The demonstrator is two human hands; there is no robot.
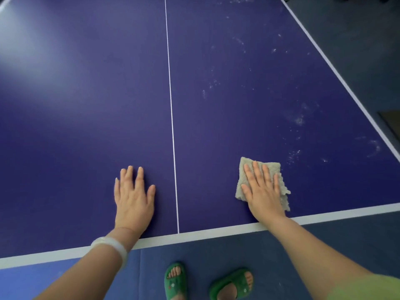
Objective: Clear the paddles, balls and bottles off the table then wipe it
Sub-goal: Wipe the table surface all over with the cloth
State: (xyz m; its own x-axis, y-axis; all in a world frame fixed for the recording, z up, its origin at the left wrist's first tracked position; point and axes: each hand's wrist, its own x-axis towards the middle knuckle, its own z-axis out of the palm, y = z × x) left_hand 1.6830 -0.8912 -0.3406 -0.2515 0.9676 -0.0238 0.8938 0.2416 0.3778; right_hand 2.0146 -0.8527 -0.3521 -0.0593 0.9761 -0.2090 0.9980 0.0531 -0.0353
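The dark blue table tennis table (86, 126) fills the view, with a white centre line down its middle. My right hand (263, 191) lies flat with straight fingers on a beige folded cloth (280, 182), pressing it onto the table near the front edge, right of the centre line. My left hand (134, 198) rests flat on the bare tabletop left of the line, fingers spread. No paddles, balls or bottles are in view.
Whitish smudges (299, 121) dot the table's right half beyond the cloth. The white front edge band (205, 233) runs below my hands, the right edge band (337, 74) slants away. My feet in green slippers (175, 280) stand on blue floor.
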